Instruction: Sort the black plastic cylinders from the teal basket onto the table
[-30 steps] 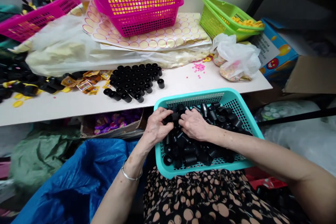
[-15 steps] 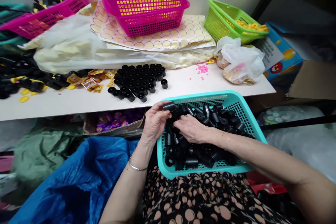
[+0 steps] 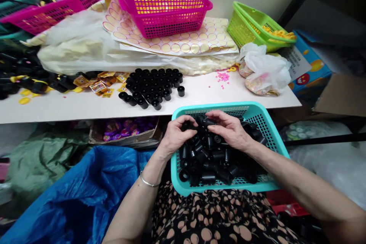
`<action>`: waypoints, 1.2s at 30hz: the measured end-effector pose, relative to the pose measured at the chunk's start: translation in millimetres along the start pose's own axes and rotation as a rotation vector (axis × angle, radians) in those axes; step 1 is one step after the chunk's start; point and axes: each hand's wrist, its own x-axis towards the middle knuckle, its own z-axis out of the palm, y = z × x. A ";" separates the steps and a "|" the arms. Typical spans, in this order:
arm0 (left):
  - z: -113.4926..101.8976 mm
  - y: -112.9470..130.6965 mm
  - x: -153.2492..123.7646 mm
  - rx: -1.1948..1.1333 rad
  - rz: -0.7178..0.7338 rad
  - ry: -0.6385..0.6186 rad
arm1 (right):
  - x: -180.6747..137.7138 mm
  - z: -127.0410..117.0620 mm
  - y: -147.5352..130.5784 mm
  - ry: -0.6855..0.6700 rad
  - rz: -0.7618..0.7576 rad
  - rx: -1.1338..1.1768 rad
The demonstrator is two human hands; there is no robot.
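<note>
A turquoise basket (image 3: 228, 105) holds many small black plastic cylinders (image 3: 219, 155), heaped loosely. My left hand (image 3: 178, 134) is over the basket's left side, thumb and fingers closed round one black cylinder (image 3: 187, 125). Close beside it, my right hand (image 3: 230, 129) pinches another black cylinder (image 3: 209, 122) lying sideways between thumb and fingertips. On the white table beyond, a group of black cylinders (image 3: 153, 85) stands upright in close rows, hollow ends up. One cylinder (image 3: 181, 91) is a little apart on their right.
Pink baskets (image 3: 174, 23) and a green basket (image 3: 247, 26) with yellow pieces stand behind. Small orange packets (image 3: 100, 87), pink beads (image 3: 223, 77) and a knotted plastic bag (image 3: 264, 70) lie on the white table (image 3: 197, 101). A blue sack (image 3: 114, 175) is at lower left.
My right hand has come up out of the heap with a cylinder in its fingers. My left hand has turned its cylinder and moved slightly right and down.
</note>
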 end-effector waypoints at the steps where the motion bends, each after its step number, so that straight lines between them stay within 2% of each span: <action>1: 2.1 -1.4 -0.5 0.089 -0.025 -0.017 | 1.3 -1.2 -2.5 -0.008 -0.019 -0.052; 3: 5.7 -4.8 -0.9 0.213 -0.067 -0.046 | 4.4 -3.2 -6.9 -0.060 -0.078 -0.177; 6: 8.2 -7.9 -0.8 0.370 -0.023 -0.075 | 8.7 -5.1 -11.7 -0.147 -0.217 -0.353; 9: 7.6 -6.3 -0.5 0.527 0.047 -0.098 | 11.1 -6.4 -13.4 -0.187 -0.293 -0.433; 12: 6.0 -3.5 0.6 0.577 0.062 -0.152 | 11.4 -7.4 -12.5 -0.200 -0.329 -0.471; 17: 3.7 -3.2 3.8 0.537 0.012 -0.177 | 10.6 -9.0 -10.3 -0.171 -0.309 -0.456; 24: 4.2 -0.7 4.4 0.474 0.012 -0.227 | 9.2 -7.5 -12.3 -0.173 -0.240 -0.423; 30: 7.0 5.1 3.7 0.459 -0.058 -0.292 | 8.2 -1.8 -4.8 -0.199 -0.304 -0.495; 33: 9.5 5.2 4.4 0.256 -0.153 -0.200 | 6.4 2.8 3.4 -0.122 -0.343 -0.496; 36: 12.3 4.7 3.7 -0.014 -0.174 -0.017 | 2.2 8.3 9.0 -0.064 -0.241 -0.446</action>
